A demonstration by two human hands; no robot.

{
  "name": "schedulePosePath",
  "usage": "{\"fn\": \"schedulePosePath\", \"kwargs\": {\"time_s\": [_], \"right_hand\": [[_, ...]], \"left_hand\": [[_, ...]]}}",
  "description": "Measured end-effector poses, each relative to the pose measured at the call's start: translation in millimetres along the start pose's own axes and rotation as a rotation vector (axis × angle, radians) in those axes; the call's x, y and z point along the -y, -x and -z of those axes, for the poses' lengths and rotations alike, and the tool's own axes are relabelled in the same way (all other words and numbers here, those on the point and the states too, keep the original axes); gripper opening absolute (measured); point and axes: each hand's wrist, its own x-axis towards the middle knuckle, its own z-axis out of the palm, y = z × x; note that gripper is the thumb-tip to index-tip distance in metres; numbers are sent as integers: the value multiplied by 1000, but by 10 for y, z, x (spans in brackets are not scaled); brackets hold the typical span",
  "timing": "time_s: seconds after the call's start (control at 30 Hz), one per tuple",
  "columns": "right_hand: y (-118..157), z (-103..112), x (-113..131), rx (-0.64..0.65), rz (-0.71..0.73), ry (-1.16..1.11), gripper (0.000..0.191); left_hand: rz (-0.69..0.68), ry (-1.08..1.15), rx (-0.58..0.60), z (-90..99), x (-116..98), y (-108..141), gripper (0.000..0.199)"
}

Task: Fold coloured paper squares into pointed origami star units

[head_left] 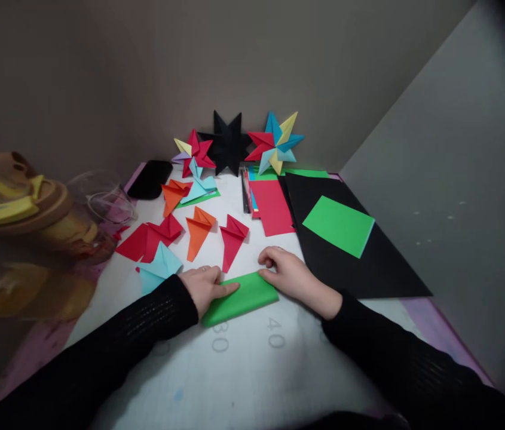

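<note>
Our left hand lay over the left part of the folded green paper, the forefinger stretched upon it, the other fingers bent. Our right hand was at the paper's right end, with curled fingers and the thumb at its upper edge. Whether either hand gripped it, we could not tell. The green paper lay on the white mat; to its left we saw a light blue folded piece, and to its right, the black sheet.
</note>
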Motion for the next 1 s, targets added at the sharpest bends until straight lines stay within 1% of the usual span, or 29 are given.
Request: {"fn": "schedulePosePath", "kwargs": {"time_s": [0.03, 0.1, 0.2, 0.27, 0.33, 0.43, 0.57, 0.67, 0.77, 0.87, 1.0], "right_hand": [[12, 21, 37, -18, 35, -5, 12], [57, 45, 151, -24, 161, 37, 13], [163, 5, 342, 78, 374, 191, 15], [250, -67, 422, 122, 446, 301, 16], [349, -141, 454, 124, 487, 396, 20], [508, -192, 457, 143, 534, 466, 24], [639, -203, 484, 147, 529, 493, 28], [629, -294, 554, 156, 547, 476, 28], [564, -460, 655, 209, 590, 433, 34], [501, -600, 745, 264, 638, 396, 39], [510, -644, 773, 250, 646, 393, 42]], "left_hand": [[0, -40, 30, 19, -13, -24, 44], [3, -113, 60, 46, -44, -60, 49], [6, -145, 98, 65, -81, -91, 63], [23, -152, 129, 73, -95, -101, 64], [40, -134, 144, 84, -103, -107, 58], [52, -86, 130, 111, -115, -111, 50], [62, -63, 131, 135, -132, -116, 45], [76, -53, 116, 134, -146, -119, 43], [79, -42, 95, 132, -153, -103, 42], [22, -16, 67, 133, -137, -69, 46], [-57, 3, 33, 112, -63, -46, 55]]}}
